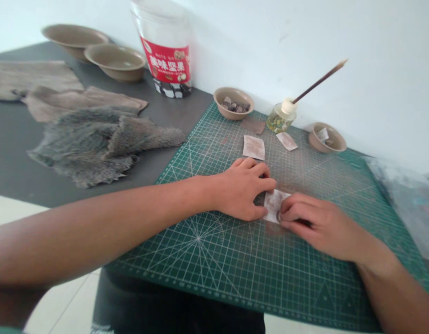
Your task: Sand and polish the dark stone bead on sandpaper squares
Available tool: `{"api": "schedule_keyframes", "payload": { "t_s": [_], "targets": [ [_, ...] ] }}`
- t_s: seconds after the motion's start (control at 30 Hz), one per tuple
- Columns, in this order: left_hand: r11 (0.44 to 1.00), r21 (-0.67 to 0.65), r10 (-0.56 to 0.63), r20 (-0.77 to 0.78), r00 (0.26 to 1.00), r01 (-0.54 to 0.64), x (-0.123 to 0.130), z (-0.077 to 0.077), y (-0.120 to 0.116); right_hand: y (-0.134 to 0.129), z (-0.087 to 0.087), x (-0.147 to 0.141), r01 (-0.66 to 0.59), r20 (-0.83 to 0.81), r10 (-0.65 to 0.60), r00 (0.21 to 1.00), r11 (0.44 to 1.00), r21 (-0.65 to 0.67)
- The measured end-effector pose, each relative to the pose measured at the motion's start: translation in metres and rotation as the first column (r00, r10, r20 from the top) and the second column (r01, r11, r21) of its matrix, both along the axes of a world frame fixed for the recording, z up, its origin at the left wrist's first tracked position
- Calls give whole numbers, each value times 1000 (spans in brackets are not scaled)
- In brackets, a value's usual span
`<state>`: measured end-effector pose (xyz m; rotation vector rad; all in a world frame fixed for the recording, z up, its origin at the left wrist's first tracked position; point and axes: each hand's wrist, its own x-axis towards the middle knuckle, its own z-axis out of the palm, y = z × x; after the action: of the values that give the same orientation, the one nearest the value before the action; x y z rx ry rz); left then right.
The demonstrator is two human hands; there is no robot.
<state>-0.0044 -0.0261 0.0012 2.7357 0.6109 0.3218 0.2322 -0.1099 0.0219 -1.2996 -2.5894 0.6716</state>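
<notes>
"Watching from here, what's that left hand (239, 191) resting on?"

"A green cutting mat (197, 260). Its fingers (259, 168) are bent, with the tips against the left edge of a pale leather scrap (273, 206). Whether they're actually gripping it, I can't tell from here."

"And the right hand (319, 227)?"

"Its fingers (296, 208) are closed down over the scrap's right end, pressing it against the mat."

"So the scrap lies between both hands?"

"Yes, flat on the mat, roughly midway across it."

"What's beyond them?"

"Two more pale squares (253, 147) (287, 141) and a brown square (252, 124) lie apart on the mat. Behind those sit a tan bowl (233, 113) of small dark lumps, too small to name, and a small glass bottle (280, 119) with a long-handled brush (321, 81) tilting out of it. A tan dish (334, 141) holds another pale scrap (323, 134)."

"And over on the left?"

"A grey fur pelt (96, 146) and suede pieces (36, 79) lie on the dark table (16, 139), near a wide tan bowl (74, 39), a second bowl (115, 62) and a clear jar with a red label (165, 28). A clear plastic bag (406, 204) lies at the mat's right edge."
</notes>
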Motion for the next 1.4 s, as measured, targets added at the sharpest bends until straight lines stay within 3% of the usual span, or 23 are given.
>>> {"api": "schedule_keyframes", "payload": {
  "t_s": [0.07, 0.17, 0.23, 0.33, 0.43, 0.5, 0.63, 0.73, 0.8, 0.93, 1.03, 1.1, 1.23, 1.33, 1.4],
  "targets": [
    [1000, 0, 1, 0, 1000, -1, 0, 0, 0, -1, -1, -1, 14, -15, -14, 1000, 999, 28],
    [1000, -4, 9, -4, 1000, -9, 0, 1, 0, 0, -1, 1, 161, 12, -164, 986, 980, 119],
    [1000, -5, 8, -5, 1000, -8, 0, 0, 0, 0, 0, 3, 122, 20, -123, 992, 991, 60],
    [1000, -2, -2, -1, 1000, 2, 0, 0, 0, 0, 0, 2, -37, -39, 35, 999, 998, -44],
    [1000, -5, 5, -6, 1000, -5, 0, 1, 0, 3, -1, 2, 96, -50, -92, 995, 992, 79],
    [1000, -9, 10, -13, 1000, -10, 0, 1, 0, 4, 0, 3, 146, -25, -144, 989, 986, 86],
    [1000, -8, -3, -7, 1000, 3, 0, 1, 0, 0, -2, -1, -11, -62, 13, 998, 999, 32],
    [1000, -4, 8, -6, 1000, -8, 0, 1, 0, 0, -4, -2, 131, -38, -127, 991, 976, 173],
    [1000, -10, 12, -13, 1000, -12, 0, 1, 0, 2, -3, -1, 190, -9, -191, 982, 967, 172],
    [1000, -17, -6, -12, 1000, 6, 0, 1, 0, 0, -3, -1, 30, -43, -28, 999, 999, 28],
    [1000, -11, 3, -5, 1000, -3, 0, 1, 0, 1, -2, 1, 150, -8, -151, 989, 978, 142],
    [1000, -16, 11, -7, 1000, -12, 0, 1, 0, 1, -1, 3, 165, 41, -172, 984, 976, 142],
    [1000, -27, -6, -13, 1000, 6, 0, 1, 1, 2, -2, 6, -21, 45, 18, 999, 998, 60],
    [1000, -16, 2, -7, 1000, -2, 0, 1, 0, 5, -2, 8, 91, 48, -100, 994, 984, 156],
    [1000, -11, 9, -8, 1000, -9, 0, 1, 0, 6, 0, 9, 102, 69, -111, 991, 988, 120]
  ]
}}
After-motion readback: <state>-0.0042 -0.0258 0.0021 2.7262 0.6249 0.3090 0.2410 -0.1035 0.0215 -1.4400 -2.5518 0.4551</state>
